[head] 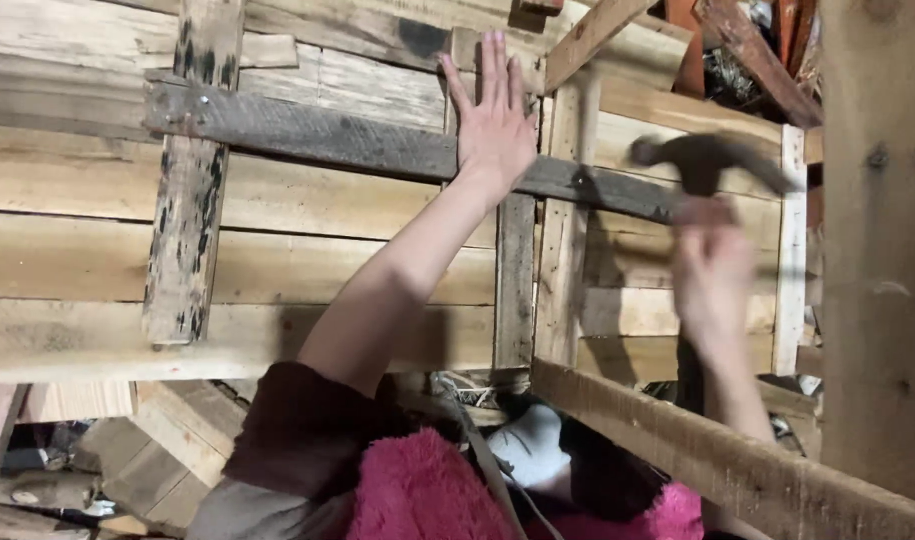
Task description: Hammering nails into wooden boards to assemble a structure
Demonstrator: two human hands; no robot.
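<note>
My left hand (495, 115) lies flat, fingers spread, pressing on a dark weathered crossboard (308, 132) that runs across a wooden pallet (98, 250). My right hand (713, 268) is blurred by motion and grips the handle of a claw hammer (705, 160), whose dark head is near the right end of that same board. The crossboard sits over pale planks and upright slats.
A thick wooden post (878, 250) stands at the right. A rough beam (718, 455) slants across the lower right. Scrap boards (148, 440) lie at the lower left, and more timber (748, 50) is piled at the top right. A pink fuzzy garment (428, 495) fills the bottom.
</note>
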